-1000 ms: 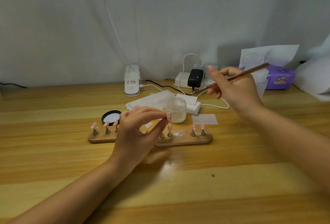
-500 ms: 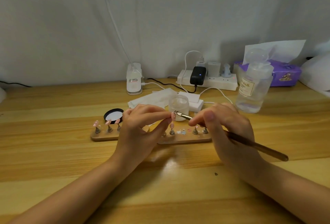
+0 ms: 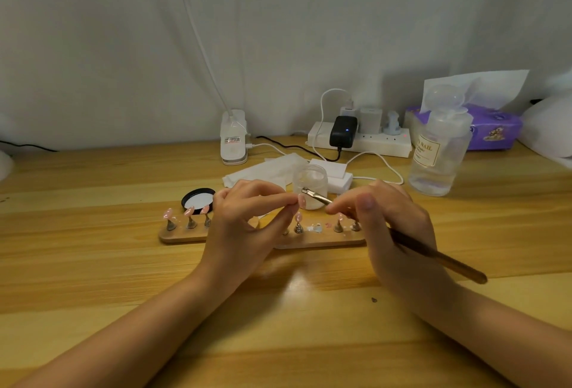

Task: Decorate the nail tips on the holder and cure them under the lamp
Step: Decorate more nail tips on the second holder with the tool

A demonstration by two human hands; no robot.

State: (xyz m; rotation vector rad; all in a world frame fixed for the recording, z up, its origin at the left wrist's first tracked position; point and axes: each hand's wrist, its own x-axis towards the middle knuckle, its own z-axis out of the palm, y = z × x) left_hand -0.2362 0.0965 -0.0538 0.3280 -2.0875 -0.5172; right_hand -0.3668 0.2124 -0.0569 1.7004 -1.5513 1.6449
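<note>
Pink and shiny, a nail tip [image 3: 301,201] is pinched between the thumb and fingers of the left hand [image 3: 244,226], in the middle of the frame. A brush [image 3: 399,237] is held by the curled fingers of the right hand [image 3: 393,230], with its metal end just beside the pinched tip. Right behind both hands, the long wooden holder [image 3: 182,234] is laid on the wooden table [image 3: 93,264]. More pink tips [image 3: 188,211] are stood on its pegs. A small clear jar [image 3: 311,182] is seen behind the brush end, and a clear bottle [image 3: 439,152] at the right.
</note>
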